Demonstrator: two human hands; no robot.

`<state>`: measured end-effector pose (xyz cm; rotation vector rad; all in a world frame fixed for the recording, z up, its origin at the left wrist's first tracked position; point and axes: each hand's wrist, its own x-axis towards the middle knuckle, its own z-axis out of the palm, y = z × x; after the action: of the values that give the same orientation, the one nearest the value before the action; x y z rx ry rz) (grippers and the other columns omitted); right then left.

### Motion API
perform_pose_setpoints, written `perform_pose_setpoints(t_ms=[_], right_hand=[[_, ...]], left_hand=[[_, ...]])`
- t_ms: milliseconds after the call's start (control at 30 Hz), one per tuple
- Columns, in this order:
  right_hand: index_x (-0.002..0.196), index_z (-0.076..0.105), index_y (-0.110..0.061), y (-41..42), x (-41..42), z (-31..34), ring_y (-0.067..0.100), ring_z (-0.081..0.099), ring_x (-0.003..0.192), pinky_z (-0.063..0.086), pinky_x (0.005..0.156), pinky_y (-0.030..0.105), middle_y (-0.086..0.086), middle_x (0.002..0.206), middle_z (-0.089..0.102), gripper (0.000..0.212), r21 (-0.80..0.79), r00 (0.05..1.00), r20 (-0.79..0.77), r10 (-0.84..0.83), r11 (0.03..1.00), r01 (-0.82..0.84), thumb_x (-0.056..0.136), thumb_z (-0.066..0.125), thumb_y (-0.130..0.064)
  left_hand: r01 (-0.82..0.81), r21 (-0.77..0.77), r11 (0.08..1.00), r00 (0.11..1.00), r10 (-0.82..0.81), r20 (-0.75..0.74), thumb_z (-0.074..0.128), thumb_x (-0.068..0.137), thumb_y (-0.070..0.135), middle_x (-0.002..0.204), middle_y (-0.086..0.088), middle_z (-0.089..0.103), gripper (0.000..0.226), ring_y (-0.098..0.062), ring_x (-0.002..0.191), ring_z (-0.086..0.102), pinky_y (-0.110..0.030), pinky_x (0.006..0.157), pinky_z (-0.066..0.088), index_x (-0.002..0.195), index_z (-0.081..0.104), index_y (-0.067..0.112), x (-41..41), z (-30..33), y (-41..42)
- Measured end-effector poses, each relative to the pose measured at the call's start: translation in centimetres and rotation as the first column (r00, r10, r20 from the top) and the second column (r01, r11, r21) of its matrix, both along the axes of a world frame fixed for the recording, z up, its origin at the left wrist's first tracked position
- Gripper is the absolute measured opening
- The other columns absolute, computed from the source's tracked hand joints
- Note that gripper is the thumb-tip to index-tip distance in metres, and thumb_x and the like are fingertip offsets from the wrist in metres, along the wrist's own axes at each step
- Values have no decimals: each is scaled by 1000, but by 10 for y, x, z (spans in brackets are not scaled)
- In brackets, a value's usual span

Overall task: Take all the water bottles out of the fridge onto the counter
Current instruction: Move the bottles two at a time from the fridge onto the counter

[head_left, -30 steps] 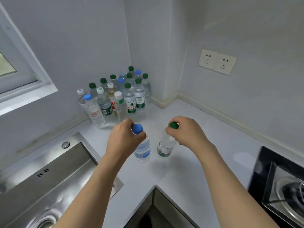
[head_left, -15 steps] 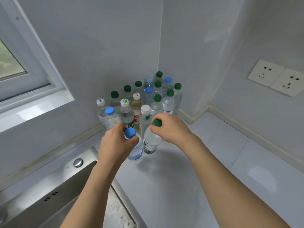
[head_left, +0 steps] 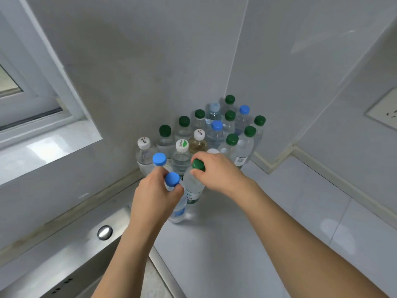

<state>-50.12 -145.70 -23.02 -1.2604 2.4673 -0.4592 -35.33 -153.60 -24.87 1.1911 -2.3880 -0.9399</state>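
Observation:
My left hand (head_left: 153, 195) grips the neck of a clear bottle with a blue cap (head_left: 172, 179), its base down on the white counter (head_left: 247, 239). My right hand (head_left: 217, 171) grips the neck of a clear bottle with a green cap (head_left: 198, 164) and a green label, right beside the first. Both stand at the front of a cluster of several bottles (head_left: 214, 132) with green, blue and white caps packed into the wall corner. The fridge is not in view.
A steel sink (head_left: 71, 265) with a round button (head_left: 104, 232) lies at the lower left, its rim next to my left forearm. A window and sill (head_left: 43, 143) are on the left wall. A wall socket (head_left: 384, 110) sits at the right edge.
Both hands have carried their bottles forward across the counter, up against the front of the cluster in the corner. The view has closed in on the corner.

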Motion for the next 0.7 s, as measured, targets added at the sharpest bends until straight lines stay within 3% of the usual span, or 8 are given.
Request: perform_pose_setpoints(t_ms=[300, 433, 567, 700], right_hand=[[129, 55, -31, -6, 8, -11, 18, 58, 91, 51, 82, 33, -3, 102, 62, 43, -81, 992, 112, -54, 995, 63, 88, 64, -32], [144, 42, -30, 20, 15, -9, 13, 59, 91, 48, 83, 29, -8, 106, 58, 57, -122, 982, 170, -86, 987, 107, 91, 63, -33], [145, 40, -27, 74, 16, 6, 12, 56, 112, 46, 98, 33, -6, 133, 54, 57, -209, 969, 162, -187, 953, 219, 92, 61, -34], [147, 38, -21, 146, 9, 17, 15, 42, 134, 30, 108, 23, -1, 147, 45, 58, -239, 941, 96, -326, 910, 339, 94, 59, -31]], left_hand=[[112, -28, 993, 982, -107, 156, 56, 84, 18, 83, -6, 55, 16, -26, 71, 52, -28, 52, 33, 93, 48, 8, -7, 0, -7], [221, -114, 969, 936, -177, 305, 54, 85, 12, 83, -3, 49, 13, -24, 74, 50, -29, 57, 33, 97, 49, 9, -10, 14, -3], [231, -340, 911, 968, -182, 171, 52, 93, 25, 81, -1, 44, 17, -24, 73, 46, -31, 57, 31, 93, 43, 11, -16, 34, 24], [413, -367, 834, 907, -414, 78, 52, 96, 34, 111, -11, 59, 35, -31, 100, 55, -37, 75, 43, 119, 51, 8, -48, 39, 66]])
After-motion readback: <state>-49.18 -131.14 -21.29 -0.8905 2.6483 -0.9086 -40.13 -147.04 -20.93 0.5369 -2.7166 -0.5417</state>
